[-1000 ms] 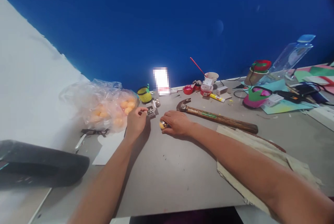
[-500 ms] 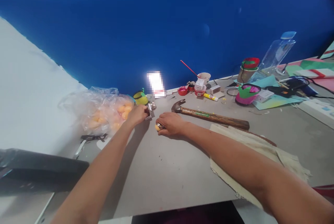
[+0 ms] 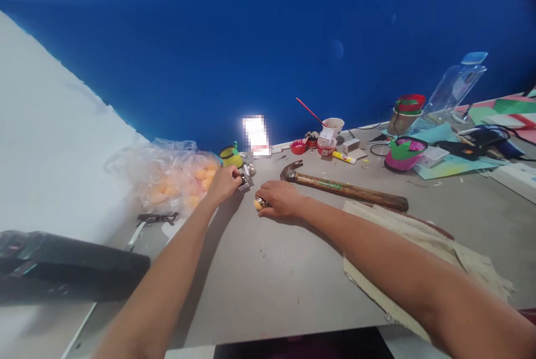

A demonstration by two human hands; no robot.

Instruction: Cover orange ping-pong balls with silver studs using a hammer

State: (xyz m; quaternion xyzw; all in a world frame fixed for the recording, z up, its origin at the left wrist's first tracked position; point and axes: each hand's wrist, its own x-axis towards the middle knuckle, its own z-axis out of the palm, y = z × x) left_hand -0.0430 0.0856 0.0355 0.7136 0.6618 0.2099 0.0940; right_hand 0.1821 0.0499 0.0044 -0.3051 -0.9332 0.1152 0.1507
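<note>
My right hand rests low over the table with its fingers curled round a small yellow ball. Shiny, metallic-looking bits cover part of the ball's surface; the fingers hide the rest. Further left, my left hand is closed, its thumb and fingertips pinching at the edge of a small box. That box looks open and dark inside; its contents are too small to make out. Just behind it sits a shiny crumpled silvery thing. A claw hammer lies beyond my right forearm.
A clear bag of orange balls and a yellow-green cup stand left. Behind are a paper cup, a glue stick and a red container. A cloth lies under my right forearm; a plastic bottle leans at right.
The whole view has shifted slightly, so things appear further right. My left fingers have moved a little at the small box, and more of its dark inside shows. My right hand keeps the ball.
</note>
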